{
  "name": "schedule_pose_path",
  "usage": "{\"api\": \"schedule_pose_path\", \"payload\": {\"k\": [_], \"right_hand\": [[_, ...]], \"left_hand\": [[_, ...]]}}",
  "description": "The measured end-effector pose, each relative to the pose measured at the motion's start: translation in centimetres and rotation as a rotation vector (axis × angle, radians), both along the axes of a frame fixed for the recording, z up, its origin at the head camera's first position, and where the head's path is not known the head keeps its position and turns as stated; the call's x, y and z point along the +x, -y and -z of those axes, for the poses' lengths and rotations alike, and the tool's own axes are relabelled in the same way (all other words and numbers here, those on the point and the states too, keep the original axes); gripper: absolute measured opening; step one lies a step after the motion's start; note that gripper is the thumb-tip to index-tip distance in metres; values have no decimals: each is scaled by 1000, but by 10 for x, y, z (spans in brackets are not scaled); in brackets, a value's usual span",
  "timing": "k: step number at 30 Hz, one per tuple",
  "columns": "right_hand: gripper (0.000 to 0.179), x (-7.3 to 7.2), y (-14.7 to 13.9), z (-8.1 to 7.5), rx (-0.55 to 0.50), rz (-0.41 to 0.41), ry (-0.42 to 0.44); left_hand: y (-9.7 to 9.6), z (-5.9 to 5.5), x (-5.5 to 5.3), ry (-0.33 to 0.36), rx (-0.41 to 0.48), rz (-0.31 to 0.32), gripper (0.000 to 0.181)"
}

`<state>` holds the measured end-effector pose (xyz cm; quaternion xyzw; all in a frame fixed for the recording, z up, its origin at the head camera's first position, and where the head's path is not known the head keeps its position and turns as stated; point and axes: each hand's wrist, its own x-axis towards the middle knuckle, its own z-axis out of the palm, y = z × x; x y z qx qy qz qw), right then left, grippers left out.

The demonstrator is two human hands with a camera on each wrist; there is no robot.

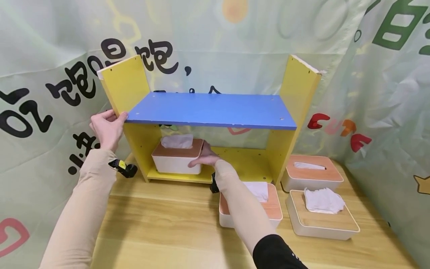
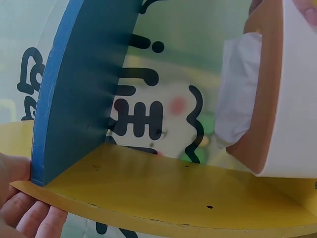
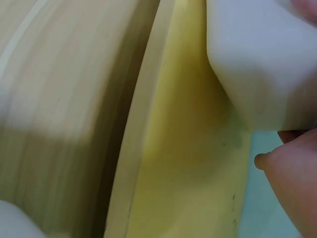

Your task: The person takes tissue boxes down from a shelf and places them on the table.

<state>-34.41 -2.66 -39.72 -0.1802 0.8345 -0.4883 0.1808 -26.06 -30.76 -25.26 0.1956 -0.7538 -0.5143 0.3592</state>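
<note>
A yellow shelf unit with a blue middle board [image 1: 208, 110] stands on the wooden table. My left hand [image 1: 108, 129] grips the yellow left side panel [image 1: 129, 80] at the blue board's front corner; its thumb lies by the blue edge, and the fingers go round the panel's edge in the left wrist view. In the lower compartment, near the left panel, is a white tissue box [image 1: 176, 165] with a brown wooden lid and a tissue sticking out. My right hand [image 1: 207, 157] holds this box by its right end, thumb at the front. Whether the box touches the bottom board cannot be told.
Another tissue box [image 1: 273, 205] lies in front of the unit, partly behind my right forearm. Two more, a rear tissue box [image 1: 309, 179] and a front tissue box [image 1: 322, 222], stand to the right. A printed cloth [image 1: 215, 30] hangs behind and around the table [image 1: 161, 220].
</note>
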Motion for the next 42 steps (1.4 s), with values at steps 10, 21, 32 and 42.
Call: {"api": "schedule_pose_path", "payload": {"k": [10, 21, 32, 42], "right_hand": [[130, -6, 6, -10, 19, 51, -38], [127, -4, 8, -19, -70, 18, -8], [129, -1, 10, -21, -155, 18, 0], [126, 0, 6, -24, -212, 31, -20]], "left_hand": [[-3, 0, -1, -14, 16, 10, 41], [-3, -3, -1, -18, 35, 11, 41], [-2, -3, 2, 19, 51, 19, 43], [0, -1, 1, 13, 44, 35, 45]]}}
